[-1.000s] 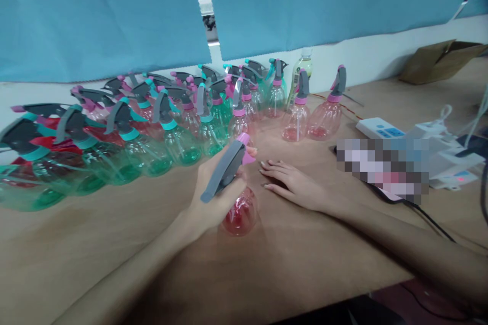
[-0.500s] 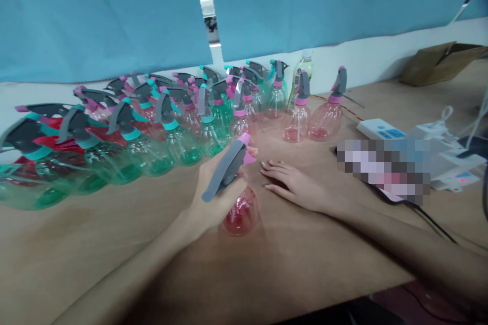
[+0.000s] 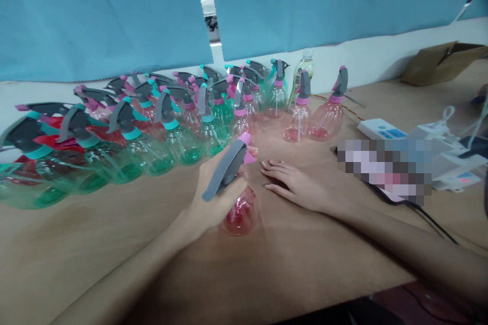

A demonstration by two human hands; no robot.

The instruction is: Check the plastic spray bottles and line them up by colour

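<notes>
My left hand [image 3: 219, 190] is wrapped round the neck of a pink clear spray bottle [image 3: 241, 216] with a grey and pink trigger head. The bottle rests on the table, its base showing below my fingers. Just to the right, my right hand [image 3: 295, 185] lies palm down on the tabletop, fingers stretched out and holding nothing. Its fingertips are a short way from the bottle. Beyond my hands stand two more pink spray bottles, one nearer the middle [image 3: 296, 122] and one further right [image 3: 326, 119].
Several green spray bottles [image 3: 183, 144] and pink ones crowd the left and back of the brown table [image 3: 305, 264]. A drink bottle [image 3: 305, 68] stands by the wall. On the right are a blurred-out flat object, a white power strip [image 3: 381, 129], plugs, cables and a cardboard box [image 3: 430, 66].
Both hands and the held spray bottle stay where they were. A small dark, blurred shape has appeared at the far right edge.
</notes>
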